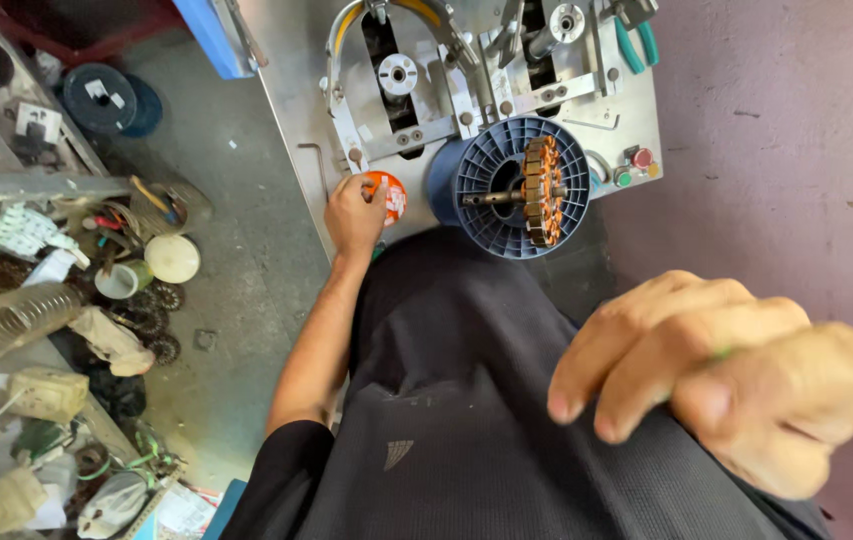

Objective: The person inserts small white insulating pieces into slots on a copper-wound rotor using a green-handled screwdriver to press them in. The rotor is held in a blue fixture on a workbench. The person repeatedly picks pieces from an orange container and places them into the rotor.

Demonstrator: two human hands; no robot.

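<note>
2 hands, 1 at work.
My left hand point(354, 215) grips the orange roll point(389, 195); my right hand point(726, 375) pinches something green; the stator point(542, 190) sits wound on the spindle.

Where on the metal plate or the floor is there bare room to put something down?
Bare steel shows on the metal plate left of the winding fixtures, above the left hand on the orange roll. The grey floor between plate and clutter pile is open. Around the blue spool with the copper stator it is crowded.
</note>
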